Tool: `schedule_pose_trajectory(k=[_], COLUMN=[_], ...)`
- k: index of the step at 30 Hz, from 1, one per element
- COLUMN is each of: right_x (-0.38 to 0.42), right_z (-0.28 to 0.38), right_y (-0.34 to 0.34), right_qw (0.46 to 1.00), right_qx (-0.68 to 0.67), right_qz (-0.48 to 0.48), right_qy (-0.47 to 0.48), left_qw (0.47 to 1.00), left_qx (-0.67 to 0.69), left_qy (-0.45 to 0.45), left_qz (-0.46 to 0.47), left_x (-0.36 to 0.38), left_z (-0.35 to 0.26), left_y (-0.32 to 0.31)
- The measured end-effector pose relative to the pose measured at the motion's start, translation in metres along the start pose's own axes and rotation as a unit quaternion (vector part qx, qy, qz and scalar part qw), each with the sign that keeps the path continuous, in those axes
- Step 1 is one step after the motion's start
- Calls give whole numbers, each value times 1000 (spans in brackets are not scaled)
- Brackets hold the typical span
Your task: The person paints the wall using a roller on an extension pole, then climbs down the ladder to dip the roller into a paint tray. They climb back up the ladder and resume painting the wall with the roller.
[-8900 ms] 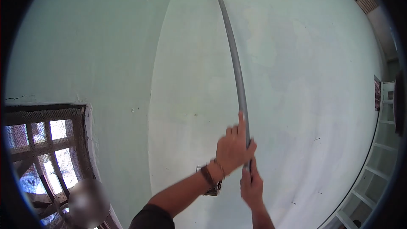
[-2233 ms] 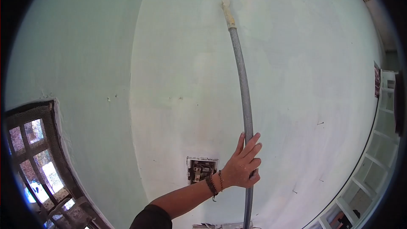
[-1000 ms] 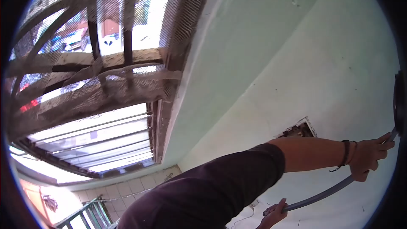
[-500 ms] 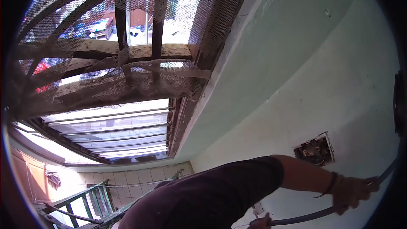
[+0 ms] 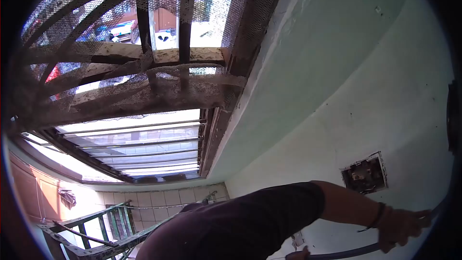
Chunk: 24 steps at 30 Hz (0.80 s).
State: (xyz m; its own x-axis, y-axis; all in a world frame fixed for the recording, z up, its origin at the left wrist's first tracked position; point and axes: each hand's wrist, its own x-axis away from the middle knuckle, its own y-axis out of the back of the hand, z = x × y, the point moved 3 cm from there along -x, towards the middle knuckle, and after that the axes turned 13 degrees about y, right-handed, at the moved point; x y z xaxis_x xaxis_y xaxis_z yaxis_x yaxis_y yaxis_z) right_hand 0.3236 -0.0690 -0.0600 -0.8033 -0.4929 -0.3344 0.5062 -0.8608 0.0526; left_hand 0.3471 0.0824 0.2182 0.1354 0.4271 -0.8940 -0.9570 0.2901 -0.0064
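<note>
My left hand point(image 5: 400, 227), with a dark band at the wrist, is closed around a dark flexible tube point(image 5: 353, 252). The arm reaches across the bottom of the view in a dark sleeve point(image 5: 250, 212). Past the hand, the tube bends up toward the right edge. Low in the view, partly cut off by the bottom edge, the fingers of my right hand point(image 5: 302, 254) close on the tube's other visible part. Above my left forearm, an open wall box point(image 5: 364, 173) shows wires or debris inside its broken rim.
A meshed, barred window point(image 5: 183, 91) with louvre slats point(image 5: 149, 151) fills the upper left. At lower left stands a green ladder point(image 5: 91, 224) near a tiled wall point(image 5: 166, 200). A pale green wall point(image 5: 308, 120) runs along the right, with a dark object point(image 5: 452, 115) at its edge.
The view has shifted slightly, so the window, ladder and wall box sit a little further right. Both hands stay on the tube, the right one slightly lower in view.
</note>
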Motion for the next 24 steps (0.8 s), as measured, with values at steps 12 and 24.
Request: schedule_pose_trajectory(k=[12,24], right_x=[12,44], right_z=[-35,-68], right_y=[11,33], right_qw=[998,997], right_qx=[55,60], right_qz=[-10,17], right_qy=[-7,-37], left_qw=[996,972], left_qx=[37,101], left_qy=[70,165], left_qz=[37,133], left_x=[5,38], left_z=[-33,-61], left_y=[54,37])
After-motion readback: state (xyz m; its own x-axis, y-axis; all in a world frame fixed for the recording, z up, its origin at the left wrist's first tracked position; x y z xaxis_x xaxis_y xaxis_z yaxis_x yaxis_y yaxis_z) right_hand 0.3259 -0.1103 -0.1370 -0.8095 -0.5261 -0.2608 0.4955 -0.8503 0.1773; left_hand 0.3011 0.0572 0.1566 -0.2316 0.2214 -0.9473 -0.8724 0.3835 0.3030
